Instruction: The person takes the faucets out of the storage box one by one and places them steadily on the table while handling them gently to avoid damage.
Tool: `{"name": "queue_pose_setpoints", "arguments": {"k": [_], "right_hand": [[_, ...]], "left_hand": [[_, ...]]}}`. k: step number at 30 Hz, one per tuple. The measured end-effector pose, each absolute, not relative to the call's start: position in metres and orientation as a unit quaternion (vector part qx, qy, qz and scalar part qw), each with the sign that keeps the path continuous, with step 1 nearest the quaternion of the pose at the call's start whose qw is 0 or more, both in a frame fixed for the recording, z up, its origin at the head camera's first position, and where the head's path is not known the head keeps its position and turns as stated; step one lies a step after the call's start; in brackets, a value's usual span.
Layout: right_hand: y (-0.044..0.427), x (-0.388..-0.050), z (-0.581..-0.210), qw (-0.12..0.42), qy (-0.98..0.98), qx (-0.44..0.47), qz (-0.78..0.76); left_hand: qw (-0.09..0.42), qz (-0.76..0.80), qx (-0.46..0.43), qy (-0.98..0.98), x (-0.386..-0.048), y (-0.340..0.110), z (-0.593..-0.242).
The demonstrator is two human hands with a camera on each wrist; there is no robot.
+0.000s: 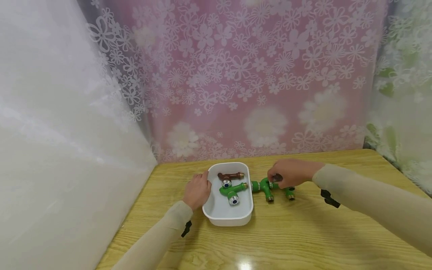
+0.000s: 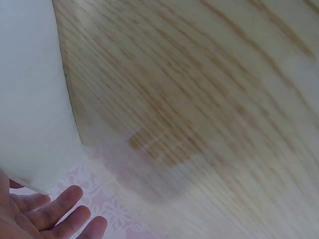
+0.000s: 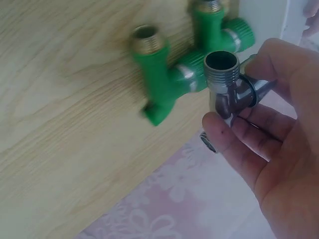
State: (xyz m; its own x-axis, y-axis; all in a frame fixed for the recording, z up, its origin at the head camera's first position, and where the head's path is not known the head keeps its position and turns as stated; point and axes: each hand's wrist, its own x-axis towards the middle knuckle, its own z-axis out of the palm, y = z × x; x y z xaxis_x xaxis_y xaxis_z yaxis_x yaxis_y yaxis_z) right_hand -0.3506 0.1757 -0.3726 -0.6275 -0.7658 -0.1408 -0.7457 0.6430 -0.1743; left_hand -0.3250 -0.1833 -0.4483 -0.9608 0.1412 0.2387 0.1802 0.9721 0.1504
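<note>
My left hand (image 1: 197, 190) is at the left rim of a white tub (image 1: 227, 222), holding it there; the left wrist view shows several loosely bent fingers (image 2: 60, 209) beside its white wall. Inside lie a brown tap (image 1: 233, 176) and a green tap (image 1: 233, 190) with a chrome knob. To the tub's right, my right hand (image 1: 293, 172) pinches a chrome angle valve (image 3: 227, 92) with a threaded mouth and a black ring, between thumb and fingers. Just beyond it, two green taps (image 3: 158, 77) with brass threaded ends lie on the table.
The wood-grain table (image 1: 216, 245) runs back to a pink flowered curtain (image 1: 256, 82). A white sheet (image 1: 60, 135) hangs along the left side, and a pale patterned sheet (image 1: 410, 112) on the right. Both sleeves carry black wrist straps.
</note>
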Motion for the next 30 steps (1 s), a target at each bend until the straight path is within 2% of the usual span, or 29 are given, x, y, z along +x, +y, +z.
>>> {"name": "queue_pose_setpoints", "arguments": {"k": [12, 30], "right_hand": [[0.212, -0.351, -0.380, 0.112, 0.906, -0.400, -0.081], [0.249, -0.358, -0.413, 0.112, 0.919, -0.366, -0.094]], "left_hand": [[0.122, -0.089, -0.088, -0.985, -0.325, -0.184, -0.448], [0.121, -0.094, -0.093, -0.984, -0.324, -0.185, -0.448]]}}
